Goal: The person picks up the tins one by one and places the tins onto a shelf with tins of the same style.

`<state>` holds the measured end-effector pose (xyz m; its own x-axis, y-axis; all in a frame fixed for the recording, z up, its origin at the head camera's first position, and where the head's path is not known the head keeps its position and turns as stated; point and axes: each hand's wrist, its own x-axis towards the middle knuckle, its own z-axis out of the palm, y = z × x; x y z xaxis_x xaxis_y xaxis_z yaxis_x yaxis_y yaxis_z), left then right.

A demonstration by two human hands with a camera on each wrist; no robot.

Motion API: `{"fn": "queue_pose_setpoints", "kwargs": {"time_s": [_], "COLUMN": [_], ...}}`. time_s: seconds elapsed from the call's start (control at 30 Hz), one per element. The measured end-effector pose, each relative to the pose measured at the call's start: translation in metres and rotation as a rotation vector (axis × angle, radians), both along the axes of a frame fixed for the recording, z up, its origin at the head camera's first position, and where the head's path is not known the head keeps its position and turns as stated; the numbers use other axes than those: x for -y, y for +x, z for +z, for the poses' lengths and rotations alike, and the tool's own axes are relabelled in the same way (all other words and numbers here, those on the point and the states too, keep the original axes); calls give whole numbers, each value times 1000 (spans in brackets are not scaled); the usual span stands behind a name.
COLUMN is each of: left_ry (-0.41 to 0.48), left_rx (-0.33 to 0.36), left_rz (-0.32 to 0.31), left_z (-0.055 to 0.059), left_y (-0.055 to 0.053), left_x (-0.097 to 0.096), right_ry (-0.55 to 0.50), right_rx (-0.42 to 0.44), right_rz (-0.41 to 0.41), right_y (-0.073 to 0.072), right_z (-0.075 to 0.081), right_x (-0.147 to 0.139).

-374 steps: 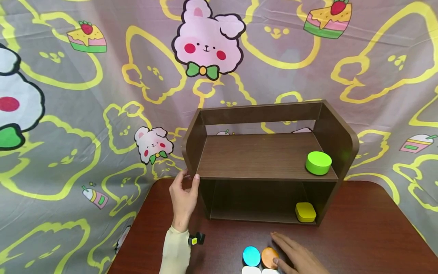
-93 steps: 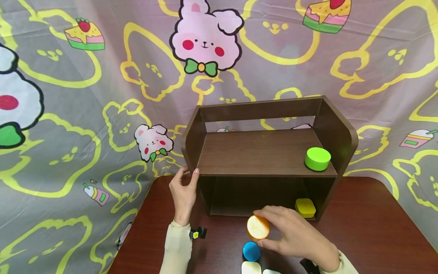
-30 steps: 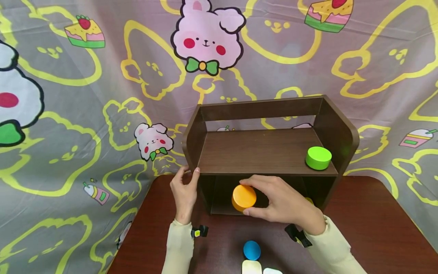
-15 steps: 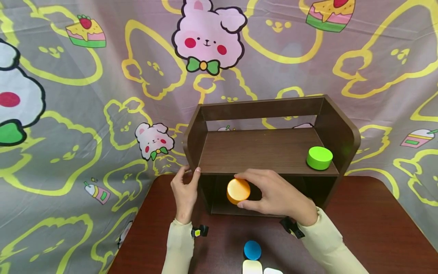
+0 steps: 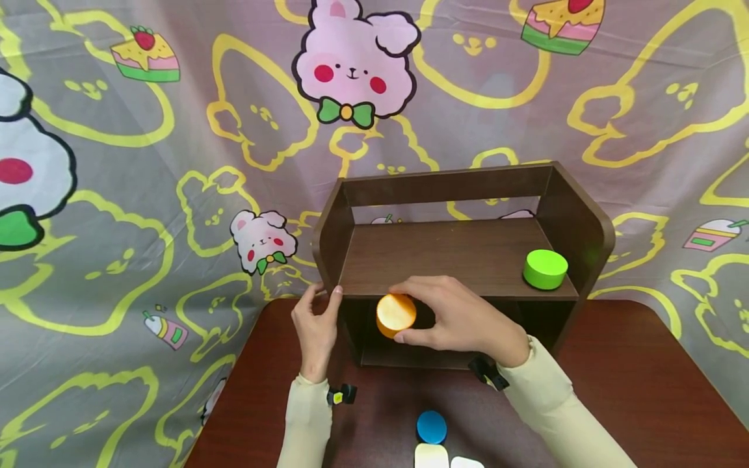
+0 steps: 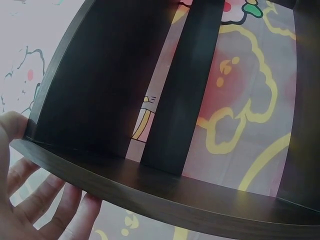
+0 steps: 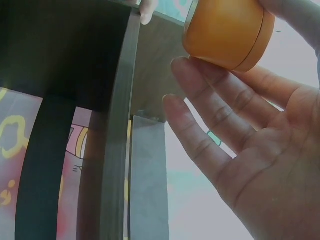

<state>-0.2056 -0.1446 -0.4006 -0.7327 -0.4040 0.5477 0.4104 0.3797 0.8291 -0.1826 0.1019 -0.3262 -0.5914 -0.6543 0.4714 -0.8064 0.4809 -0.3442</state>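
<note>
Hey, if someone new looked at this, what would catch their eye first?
Probably the bright orange cylinder, held in the right hand in front of the dark shelf unit. Then the lime-green cylinder at the right end of its upper level, and the cartoon-rabbit backdrop hanging behind.

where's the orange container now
In the head view, the right hand holds the orange container in front of the left half of the shelf unit, right of the left hand.

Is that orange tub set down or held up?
Held up: the right hand pinches the orange tub in front of the shelf.
</note>
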Motion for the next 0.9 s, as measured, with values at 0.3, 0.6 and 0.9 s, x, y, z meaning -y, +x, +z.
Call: {"fn": "queue_pose_setpoints", "kwargs": {"time_s": [0.3, 0.6, 0.9], "left_ry": [0, -1, 6], "left_rx": [6, 11, 13], "left_rz": [-9, -12, -24], "left_z": [3, 4, 1], "left_y": [3, 3, 1], "left_x": [0, 1, 2], "right_ry": [45, 28, 77], "right_rx": [19, 30, 68], "right_rz": [0, 39, 63], "right_y": [-2, -12, -21], "right_z": [9, 19, 31], "right_x": [5, 3, 7]}}
